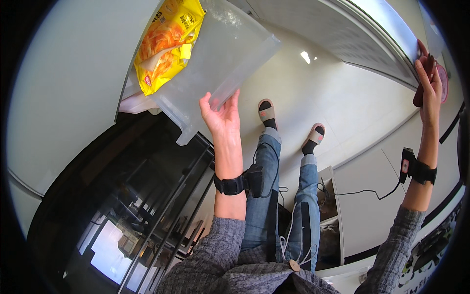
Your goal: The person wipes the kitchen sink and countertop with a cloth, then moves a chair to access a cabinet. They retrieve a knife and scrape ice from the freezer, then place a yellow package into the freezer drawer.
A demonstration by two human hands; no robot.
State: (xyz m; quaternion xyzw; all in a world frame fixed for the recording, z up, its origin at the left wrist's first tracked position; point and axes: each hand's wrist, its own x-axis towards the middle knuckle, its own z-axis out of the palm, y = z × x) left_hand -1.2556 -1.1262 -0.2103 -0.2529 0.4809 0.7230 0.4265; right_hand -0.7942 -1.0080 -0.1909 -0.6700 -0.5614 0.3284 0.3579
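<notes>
A translucent plastic drawer [235,44] sticks out at the upper middle beside a pale cabinet-like side panel. My left hand [223,114] grips its near edge, palm up, with some fingers showing through the plastic. A yellow printed food bag [165,47], creased and shiny, lies at the drawer's left side, with a pale plastic bag [139,103] below it. Far to the right, my right hand [430,81] is closed around a dark reddish object [419,96], whose kind is unclear, beside the edge of an open pale door [382,47]. A round pink-rimmed item [443,83] is partly hidden behind that hand.
Below the drawer stands a glossy black unit [121,158] with black metal rails [172,213]. White cabinets [367,205] with open compartments line the right. My slippered feet [267,112] are on the pale floor [352,95]. Cables hang from black wrist-worn devices [253,180] and cross my legs.
</notes>
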